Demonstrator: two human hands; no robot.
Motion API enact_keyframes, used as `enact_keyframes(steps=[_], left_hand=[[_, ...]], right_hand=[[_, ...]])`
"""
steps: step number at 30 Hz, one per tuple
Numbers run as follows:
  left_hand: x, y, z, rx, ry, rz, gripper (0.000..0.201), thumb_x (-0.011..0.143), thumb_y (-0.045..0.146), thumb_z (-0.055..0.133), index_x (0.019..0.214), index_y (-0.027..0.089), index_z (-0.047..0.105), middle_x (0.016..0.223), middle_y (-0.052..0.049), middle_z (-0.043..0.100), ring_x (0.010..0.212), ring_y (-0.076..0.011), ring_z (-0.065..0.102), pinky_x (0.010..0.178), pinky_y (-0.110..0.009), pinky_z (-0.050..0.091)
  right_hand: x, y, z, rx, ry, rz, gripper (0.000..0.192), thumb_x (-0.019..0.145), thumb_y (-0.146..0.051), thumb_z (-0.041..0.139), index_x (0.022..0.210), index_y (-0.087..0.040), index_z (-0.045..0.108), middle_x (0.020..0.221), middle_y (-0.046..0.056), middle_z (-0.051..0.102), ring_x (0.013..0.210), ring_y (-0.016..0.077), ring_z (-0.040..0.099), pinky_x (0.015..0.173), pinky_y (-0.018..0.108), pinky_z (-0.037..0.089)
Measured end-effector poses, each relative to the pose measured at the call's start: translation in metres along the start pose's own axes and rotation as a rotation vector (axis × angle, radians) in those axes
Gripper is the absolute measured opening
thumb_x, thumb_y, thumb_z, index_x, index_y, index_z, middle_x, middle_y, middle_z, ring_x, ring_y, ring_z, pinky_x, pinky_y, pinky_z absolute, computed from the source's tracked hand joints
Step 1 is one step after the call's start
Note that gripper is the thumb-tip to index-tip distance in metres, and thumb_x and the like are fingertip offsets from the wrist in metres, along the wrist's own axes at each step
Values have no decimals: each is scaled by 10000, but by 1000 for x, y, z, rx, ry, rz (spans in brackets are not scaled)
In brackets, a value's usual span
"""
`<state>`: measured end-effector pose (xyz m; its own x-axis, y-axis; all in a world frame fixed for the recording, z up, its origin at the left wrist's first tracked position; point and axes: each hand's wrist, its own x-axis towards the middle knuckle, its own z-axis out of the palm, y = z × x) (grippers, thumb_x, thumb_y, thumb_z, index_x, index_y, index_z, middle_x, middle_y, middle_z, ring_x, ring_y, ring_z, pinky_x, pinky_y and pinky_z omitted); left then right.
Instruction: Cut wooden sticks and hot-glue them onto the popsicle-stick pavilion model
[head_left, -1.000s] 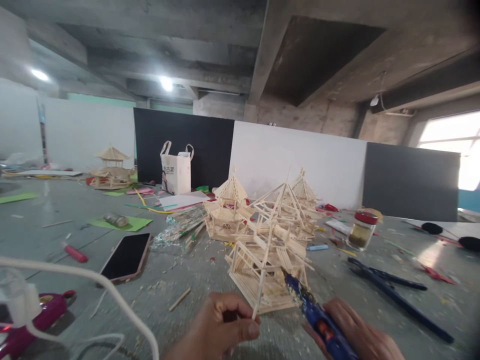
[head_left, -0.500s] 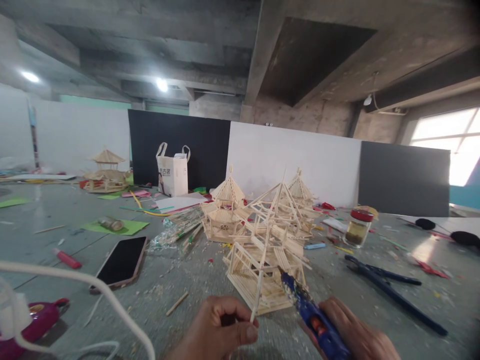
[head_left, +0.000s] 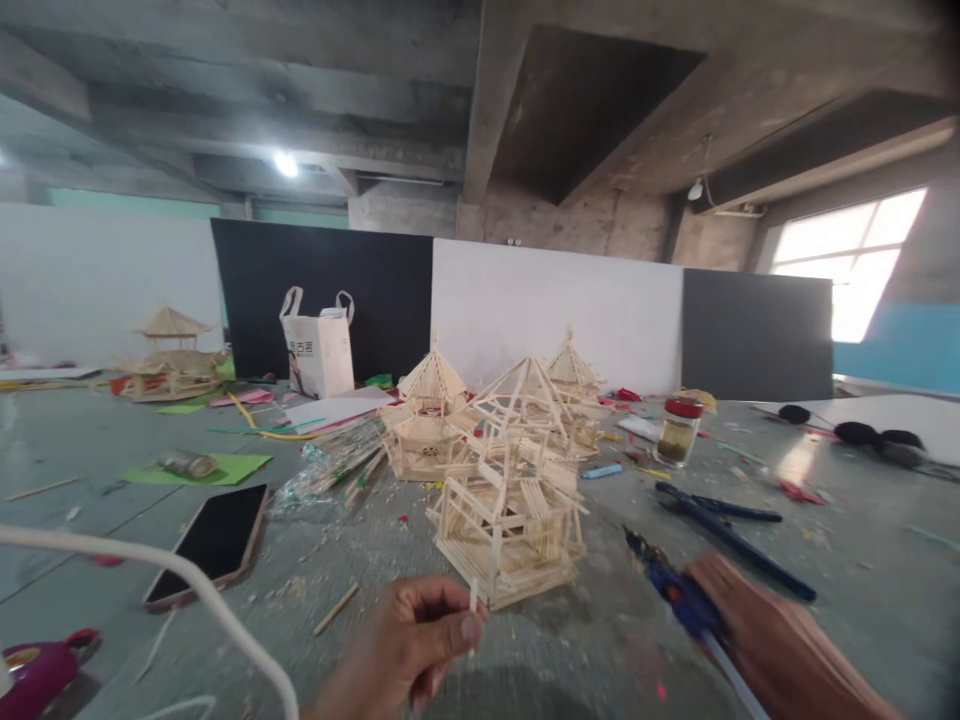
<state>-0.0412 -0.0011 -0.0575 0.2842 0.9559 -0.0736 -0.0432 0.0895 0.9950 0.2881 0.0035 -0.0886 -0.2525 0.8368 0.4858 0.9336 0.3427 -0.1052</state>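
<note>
Stick (head_left: pixel 473 596) sits near-upright, pinched in the left hand (head_left: pixel 424 640), just beside the wooden model (head_left: pixel 496 548); right hand (head_left: pixel 750 615), farther off, clamps the glue gun (head_left: pixel 684 603).

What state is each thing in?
Left hand, pinching wooden stick
Right hand, gripping glue gun
Glue gun, tip clear of model
Front model, upright, openwork
Phone, face up, screen dark
Jar, upright, lid on
Pliers, handles spread
Shopping bag, upright
Small bottle, on its side
Ceiling light, lit

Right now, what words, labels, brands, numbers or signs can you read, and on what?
"古茗" on the white carrier bag; the mark just before it is too blurred to read.
Any smaller print there: too small to read.
No other text is legible.
</note>
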Motion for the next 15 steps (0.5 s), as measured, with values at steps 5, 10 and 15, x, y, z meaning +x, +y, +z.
enact_keyframes(steps=[5,10,15], left_hand=[[11,-8,-3,-50,-16,-12,363,555,456,722,683,140,600,511,35,554,281,14,266,300,-154,125],[13,-13,-6,-131,-56,18,337,580,446,715,606,151,554,333,100,352,272,1,219,307,-148,107],[5,-5,13,-318,-30,-65,337,521,352,777,614,142,530,390,108,336,326,6,192,323,-136,119]], right_hand=[[49,61,5,-5,-68,-51,146,703,-196,470,812,-162,561,794,100,595,714,229,582,651,344,441],[58,62,-8,147,-13,-19,255,606,-218,583,854,-183,630,907,123,629,828,282,585,725,394,428],[26,-47,-17,843,-253,209,305,771,-464,464,706,-197,597,552,-1,512,498,117,472,465,227,359]])
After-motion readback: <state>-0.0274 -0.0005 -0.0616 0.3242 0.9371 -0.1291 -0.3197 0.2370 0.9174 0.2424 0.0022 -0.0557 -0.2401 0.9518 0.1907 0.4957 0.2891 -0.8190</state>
